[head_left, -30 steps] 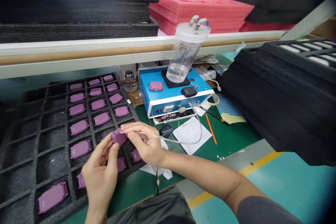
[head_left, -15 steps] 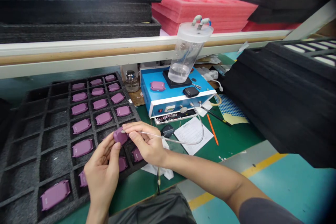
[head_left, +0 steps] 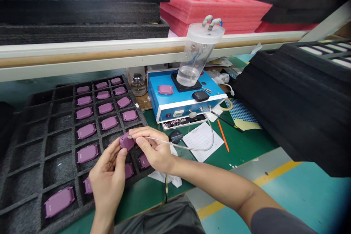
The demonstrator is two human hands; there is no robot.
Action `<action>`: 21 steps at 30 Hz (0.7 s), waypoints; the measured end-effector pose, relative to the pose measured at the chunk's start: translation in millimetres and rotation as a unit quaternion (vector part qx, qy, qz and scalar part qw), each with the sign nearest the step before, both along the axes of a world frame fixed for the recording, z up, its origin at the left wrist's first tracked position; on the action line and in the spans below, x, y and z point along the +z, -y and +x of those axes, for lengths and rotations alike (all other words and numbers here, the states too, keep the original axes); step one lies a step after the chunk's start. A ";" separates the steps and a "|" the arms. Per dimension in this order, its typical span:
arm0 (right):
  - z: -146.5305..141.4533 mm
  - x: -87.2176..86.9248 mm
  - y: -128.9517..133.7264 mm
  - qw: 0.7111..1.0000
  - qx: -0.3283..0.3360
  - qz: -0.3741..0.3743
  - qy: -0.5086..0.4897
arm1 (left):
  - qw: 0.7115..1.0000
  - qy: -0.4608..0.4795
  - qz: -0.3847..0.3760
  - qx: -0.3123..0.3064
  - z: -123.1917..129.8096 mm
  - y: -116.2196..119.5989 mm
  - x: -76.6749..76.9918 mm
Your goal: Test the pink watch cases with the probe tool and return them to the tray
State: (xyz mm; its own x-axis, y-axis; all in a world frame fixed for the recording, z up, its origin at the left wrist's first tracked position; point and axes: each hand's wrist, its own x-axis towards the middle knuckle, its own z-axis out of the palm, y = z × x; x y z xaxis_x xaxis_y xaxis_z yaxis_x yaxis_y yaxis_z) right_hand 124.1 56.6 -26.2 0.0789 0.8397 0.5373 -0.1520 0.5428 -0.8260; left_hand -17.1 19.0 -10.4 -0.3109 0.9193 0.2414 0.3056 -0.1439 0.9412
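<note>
My left hand [head_left: 109, 175] grips a purple case [head_left: 126, 142] between thumb and fingers, above the near right part of the black foam tray [head_left: 59, 170]. My right hand [head_left: 155, 150] is closed on the end of a clear tube [head_left: 178, 147], whose tip touches the top of that case. The tube loops back to the front of a blue machine [head_left: 164, 108]. Several more purple cases, such as one at the tray's near edge [head_left: 59, 202], lie in the tray's compartments.
On the machine stand a clear cylinder [head_left: 199, 51], a purple case [head_left: 165, 89] and a black case [head_left: 200, 96]. A glass bottle [head_left: 138, 85] is left of it. Paper [head_left: 203, 142] and an orange stick [head_left: 223, 135] lie on the green mat. Black foam [head_left: 290, 106] stands at the right.
The whole view has shifted very slightly. Both hands keep the same hold on the case and the tube.
</note>
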 end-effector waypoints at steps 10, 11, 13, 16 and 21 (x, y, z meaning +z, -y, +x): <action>0.8 1.7 -2.0 1.000 -0.008 0.001 0.008 | 1.000 0.015 0.000 -0.011 -1.0 -4.3 -4.7; 1.5 2.2 0.3 1.000 -0.007 0.001 0.014 | 1.000 0.016 -0.002 -0.012 0.8 -2.3 -5.6; 2.7 2.9 8.0 1.000 -0.012 -0.001 0.025 | 1.000 0.016 -0.006 -0.026 5.2 4.7 -6.1; 4.3 0.6 18.9 0.999 -0.042 -0.008 0.029 | 0.998 -0.029 -0.001 -0.054 2.2 12.9 0.0; 3.4 -8.2 23.9 0.998 -0.054 -0.031 0.026 | 0.959 -0.283 0.018 0.013 -66.3 14.7 34.0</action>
